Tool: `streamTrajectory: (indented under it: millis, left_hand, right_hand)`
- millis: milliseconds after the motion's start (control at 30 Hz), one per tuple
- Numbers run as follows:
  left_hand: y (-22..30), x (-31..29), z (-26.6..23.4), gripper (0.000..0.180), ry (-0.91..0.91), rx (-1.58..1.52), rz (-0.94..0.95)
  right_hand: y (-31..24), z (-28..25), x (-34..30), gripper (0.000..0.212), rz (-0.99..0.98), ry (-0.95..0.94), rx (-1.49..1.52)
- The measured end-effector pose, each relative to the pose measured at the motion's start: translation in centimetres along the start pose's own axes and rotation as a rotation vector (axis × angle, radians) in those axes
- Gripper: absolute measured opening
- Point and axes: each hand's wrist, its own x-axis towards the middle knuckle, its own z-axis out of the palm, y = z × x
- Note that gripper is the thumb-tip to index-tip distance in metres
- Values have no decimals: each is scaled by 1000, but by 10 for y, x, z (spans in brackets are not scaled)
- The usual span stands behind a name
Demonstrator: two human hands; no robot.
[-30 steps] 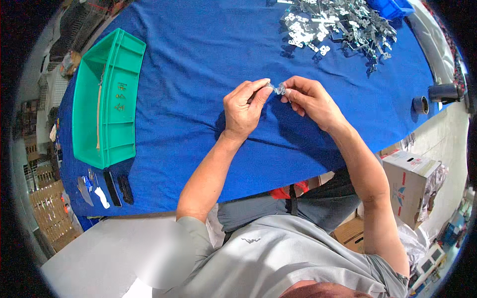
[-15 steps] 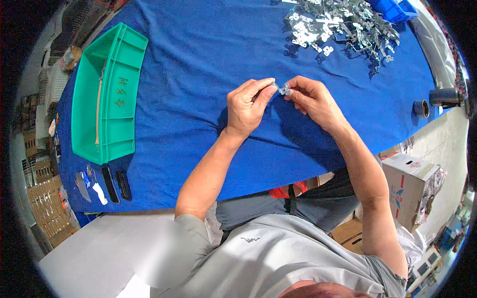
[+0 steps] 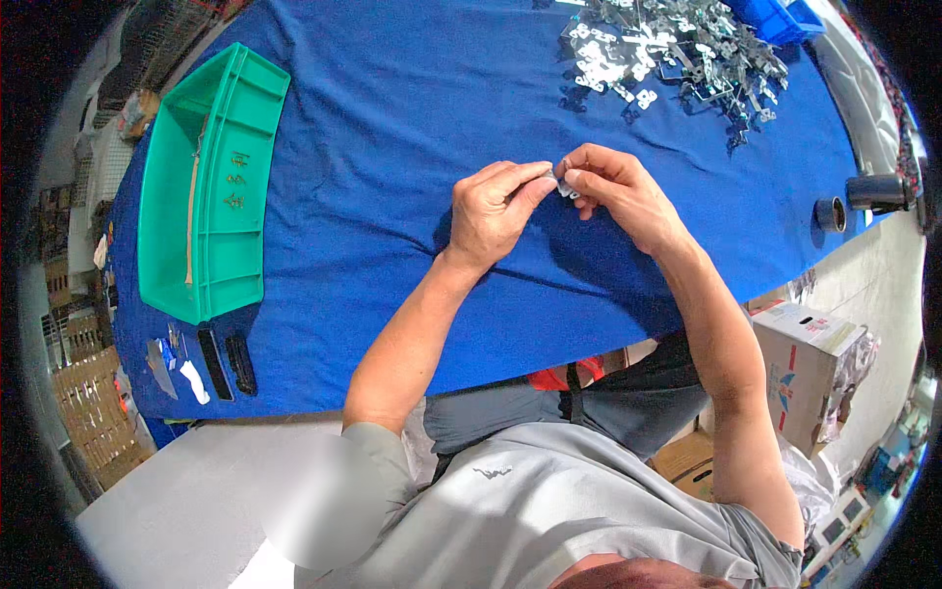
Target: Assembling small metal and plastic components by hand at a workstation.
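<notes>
A small shiny metal part is pinched between my two hands above the blue cloth; fingers cover most of it. My left hand grips its left end between thumb and forefinger. On its other side, my right hand has thumb and forefinger closed on it, with the other fingers curled beneath. A heap of similar flat metal pieces with holes lies on the cloth at the far right, beyond my hands.
A green plastic crate stands on the left of the blue cloth. Two black objects lie at its near end. A blue bin is at the far right, a dark round roll at the right edge. A cardboard box stands below.
My fingers have shifted on the metal part, and it is turned differently between them. Both hands stay in nearly the same place.
</notes>
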Motion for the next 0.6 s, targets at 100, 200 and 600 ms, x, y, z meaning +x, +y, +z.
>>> streamTrajectory:
  millis: [100,200,600]
  left_hand:
    - [3,0,-2,16,-31,13,-5]
    - [3,0,0,16,-37,2,-15]
    - [3,0,-2,15,73,20,-24]
  right_hand:
    - [1,-2,1,20,28,26,-79]
    - [9,0,2,17,-120,142,-37]
    - [2,-3,1,16,-12,125,-172]
